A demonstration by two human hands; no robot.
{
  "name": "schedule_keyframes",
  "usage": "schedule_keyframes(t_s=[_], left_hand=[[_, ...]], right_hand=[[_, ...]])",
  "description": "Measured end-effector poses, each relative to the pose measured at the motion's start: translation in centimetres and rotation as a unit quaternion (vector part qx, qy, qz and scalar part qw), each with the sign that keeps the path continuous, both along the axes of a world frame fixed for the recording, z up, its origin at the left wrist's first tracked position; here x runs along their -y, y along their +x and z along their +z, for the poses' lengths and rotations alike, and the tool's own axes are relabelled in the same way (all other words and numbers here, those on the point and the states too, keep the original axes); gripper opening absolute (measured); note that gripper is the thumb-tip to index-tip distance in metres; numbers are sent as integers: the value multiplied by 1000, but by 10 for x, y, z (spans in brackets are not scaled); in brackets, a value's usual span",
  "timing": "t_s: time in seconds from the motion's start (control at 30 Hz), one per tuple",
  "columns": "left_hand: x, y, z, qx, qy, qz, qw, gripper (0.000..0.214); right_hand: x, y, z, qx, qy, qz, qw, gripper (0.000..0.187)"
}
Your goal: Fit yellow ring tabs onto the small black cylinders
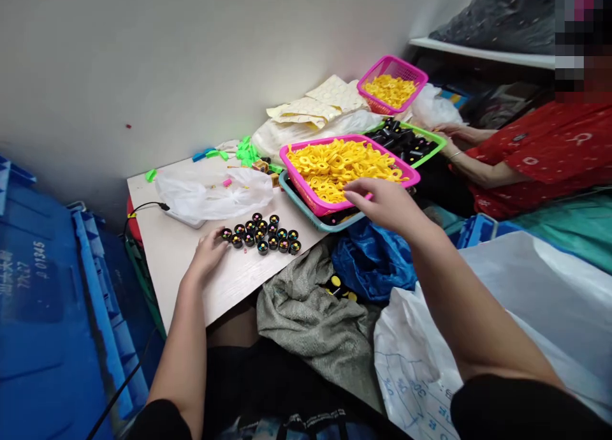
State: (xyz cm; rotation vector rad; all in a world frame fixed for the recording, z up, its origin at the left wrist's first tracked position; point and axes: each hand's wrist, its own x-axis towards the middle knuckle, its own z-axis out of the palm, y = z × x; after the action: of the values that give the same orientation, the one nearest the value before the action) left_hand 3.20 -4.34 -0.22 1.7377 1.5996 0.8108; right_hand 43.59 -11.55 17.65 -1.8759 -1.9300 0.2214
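Note:
My left hand [206, 255] rests on the pale wood-look table top [229, 287], its fingertips touching the end cap of a cluster of small black caps with coloured centres [258, 233]. My right hand [385, 204] hangs over the front rim of a pink plastic basket [306, 194] heaped with yellow rings [342, 166]. It appears to hold nothing. Under that basket sits a teal tray [310, 210].
A co-worker in a red sleeve [526, 153] has both hands at a green tray of black pieces [406, 140]. Behind it stands a smaller pink basket of yellow pieces [392, 85]. A white plastic bag [215, 194] lies on the table. A blue crate [48, 300] stands left.

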Motion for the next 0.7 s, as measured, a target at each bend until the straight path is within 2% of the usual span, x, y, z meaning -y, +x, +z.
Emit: schedule_keyframes(t_s=[0.07, 0.13, 0.2, 0.27, 0.33, 0.4, 0.57, 0.63, 0.7], left_hand=[[-1, 2, 0, -9, 8, 5, 1000, 45], [1, 2, 4, -10, 15, 25, 1000, 42], [7, 3, 10, -8, 24, 68, 997, 41], [17, 3, 18, 12, 41, 119, 992, 41], [30, 6, 26, 48, 63, 154, 985, 39], [44, 11, 33, 85, 80, 158, 981, 39], [86, 34, 46, 185, 77, 93, 975, 42], [103, 47, 51, 237, 49, 51, 969, 42], [118, 60, 57, 278, 18, 7, 960, 42]], right_hand=[[-44, -3, 2, 83, -79, 7, 993, 28], [-82, -8, -7, 137, -132, -5, 982, 31], [-108, -17, -18, 163, -162, -57, 971, 38], [-121, -28, -26, 168, -173, -109, 964, 47], [-125, -36, -31, 167, -164, -123, 964, 49], [-123, -39, -32, 158, -149, -117, 969, 43], [-115, -27, -31, 85, -154, -95, 980, 21], [-108, -22, -27, 11, -113, -109, 988, 12], [-95, -21, -21, -153, -38, -105, 982, 8]])
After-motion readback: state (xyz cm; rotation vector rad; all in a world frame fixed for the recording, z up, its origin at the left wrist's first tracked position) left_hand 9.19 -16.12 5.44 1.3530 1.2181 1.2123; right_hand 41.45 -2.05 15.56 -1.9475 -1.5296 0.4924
